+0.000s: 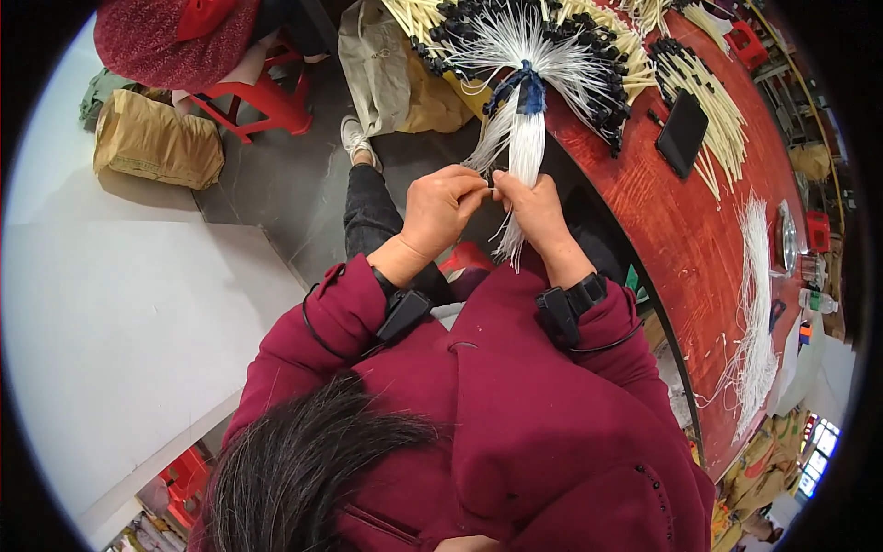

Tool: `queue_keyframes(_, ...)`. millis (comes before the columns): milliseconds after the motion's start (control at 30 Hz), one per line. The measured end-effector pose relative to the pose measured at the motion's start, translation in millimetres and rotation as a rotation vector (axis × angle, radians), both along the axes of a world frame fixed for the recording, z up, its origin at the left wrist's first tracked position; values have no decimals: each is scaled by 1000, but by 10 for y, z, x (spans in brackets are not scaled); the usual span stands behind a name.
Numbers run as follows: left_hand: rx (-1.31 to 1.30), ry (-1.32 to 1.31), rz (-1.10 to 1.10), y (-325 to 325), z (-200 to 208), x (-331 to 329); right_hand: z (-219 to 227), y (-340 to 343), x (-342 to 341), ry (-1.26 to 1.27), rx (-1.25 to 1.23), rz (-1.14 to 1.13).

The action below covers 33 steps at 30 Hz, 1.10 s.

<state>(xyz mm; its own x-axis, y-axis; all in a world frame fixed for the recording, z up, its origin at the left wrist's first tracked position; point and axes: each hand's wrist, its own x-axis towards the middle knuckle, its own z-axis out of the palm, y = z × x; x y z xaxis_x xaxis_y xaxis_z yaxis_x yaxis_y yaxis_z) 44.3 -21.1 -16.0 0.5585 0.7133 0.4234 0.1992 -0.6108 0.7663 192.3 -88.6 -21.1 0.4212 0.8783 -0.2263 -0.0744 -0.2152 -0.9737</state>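
Note:
A thick bundle of white cords hangs over the near edge of the red table, bound with a strip of dark blue cloth. My right hand is wrapped around the lower part of this bundle, and loose cord ends stick out below it. Close beside its thumb, my left hand pinches a thin white cord between thumb and forefinger. A tiny dark piece shows between the two hands, too small to name. Beyond the cloth, the cords fan out over many pale sticks with black ends.
On the red table lie a black phone, more pale sticks and another white cord bundle. A brown paper sack, a red stool and a seated person's dark red garment are at the left.

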Motion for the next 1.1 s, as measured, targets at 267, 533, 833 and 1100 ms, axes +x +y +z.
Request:
queue_keyframes(267, 253, 252, -123, 47, 37, -3, -14, -10, 27, 33, -16, 41)
queue_keyframes(533, -187, 45, -75, -9, -78, 24, 26, -3, -4, 57, -4, 41)
queue_keyframes(833, -533, 121, -87, -6, -42, -9, 94, -19, 3, 46, 0, 39)
queue_keyframes(1100, -1209, -194, -167, 15, 91, -55, 76, -16, 11, 44, -22, 25)
